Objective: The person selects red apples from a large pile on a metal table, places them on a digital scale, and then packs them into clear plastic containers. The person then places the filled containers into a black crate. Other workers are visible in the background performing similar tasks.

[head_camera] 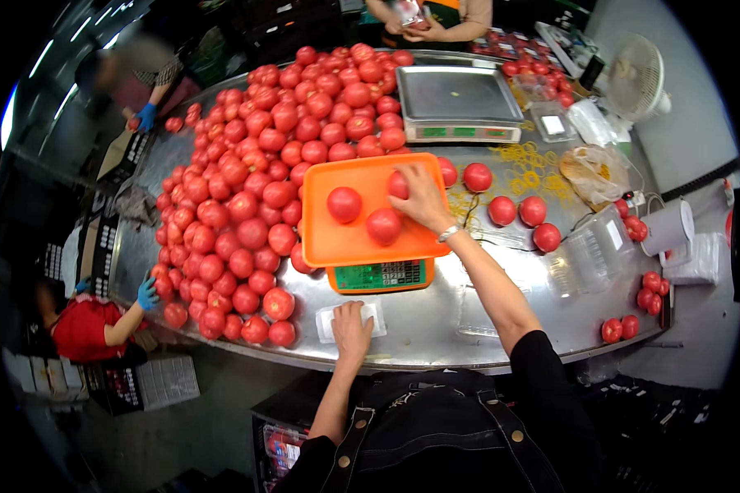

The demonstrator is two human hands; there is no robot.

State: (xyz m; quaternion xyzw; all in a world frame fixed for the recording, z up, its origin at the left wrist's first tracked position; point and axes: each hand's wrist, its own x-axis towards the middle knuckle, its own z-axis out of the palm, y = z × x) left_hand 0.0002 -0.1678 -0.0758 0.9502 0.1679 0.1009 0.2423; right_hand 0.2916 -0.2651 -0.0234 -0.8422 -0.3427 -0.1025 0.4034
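Note:
My right hand (420,200) is over the right part of an orange tray (345,246), its fingers around a tomato (397,185). Two more tomatoes, one (344,204) to the left and one (383,226) just below the hand, lie in the tray. The tray rests on an orange digital scale (379,275) with a lit green display. Nearer to me, my left hand (352,330) lies with its fingers on a small clear plastic tray with a white pad (325,324) on the metal table.
A large heap of tomatoes (240,166) covers the table's left side. Behind stands a flat-topped weighing scale (459,95). Loose tomatoes (532,211), yellow rubber bands (530,169), clear containers (592,252) and a fan (635,77) are at right. Co-workers' gloved hands (147,292) are at left.

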